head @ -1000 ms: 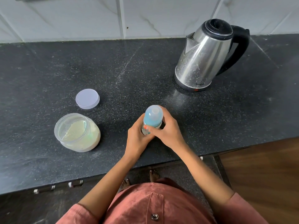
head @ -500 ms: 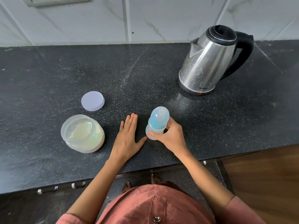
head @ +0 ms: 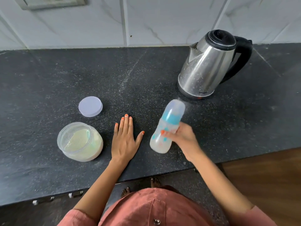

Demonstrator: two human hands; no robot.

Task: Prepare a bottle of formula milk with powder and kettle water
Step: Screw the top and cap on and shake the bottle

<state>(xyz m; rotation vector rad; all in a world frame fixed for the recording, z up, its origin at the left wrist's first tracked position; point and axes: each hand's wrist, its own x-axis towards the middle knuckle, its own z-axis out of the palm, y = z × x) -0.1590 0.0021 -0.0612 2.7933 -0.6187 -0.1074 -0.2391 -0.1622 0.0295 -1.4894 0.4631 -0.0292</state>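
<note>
Your right hand [head: 180, 137] grips the capped bottle [head: 166, 128] mid-body, tilted off the worktop [head: 48, 79]. It looks light and smooth, so hold its waist firmly. Your left hand [head: 124, 141] lies flat, holding nothing.

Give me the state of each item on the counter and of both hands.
Bottle: cap on, tilted, milky inside, blurred.
Kettle: upright, lid closed.
Powder jar: open, partly filled with powder.
Jar lid: off, flat on the counter.
Left hand: flat on the counter, fingers straight.
Right hand: grips the bottle.

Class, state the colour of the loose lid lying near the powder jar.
Pale lilac lid, clearest in the head view.
</note>
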